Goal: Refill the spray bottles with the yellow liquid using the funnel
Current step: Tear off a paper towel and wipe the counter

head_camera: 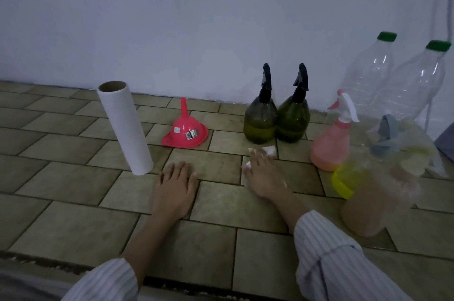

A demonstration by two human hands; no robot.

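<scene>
Both hands lie on the tiled floor (73, 227) in the lower middle of the frame. The left hand (173, 190) rests flat, palm down, fingers straight and spread, holding nothing. The right hand (264, 178) presses a white tissue (269, 150) against the floor with its fingers extended; bits of the tissue show past the fingertips and at the thumb side.

Left of centre, a white paper roll (125, 127) stands on end, leaning in the wide-angle view. Just right of it the pink funnel (184, 132) sits mouth down, spout up, with stickers on its side.

At centre right, two dark green spray bottles (276, 121) stand touching each other near the wall (196, 18), black spray heads on, each with yellowish liquid in its lower part. To the right stands a pink spray bottle (330, 146) with a white-and-pink head. In front of it, at the right edge, is a clear container (383, 173) with a yellow band, blurred; what it holds cannot be made out. Behind, in the upper right, two large clear bottles (393, 79) with green caps stand against the wall.
</scene>
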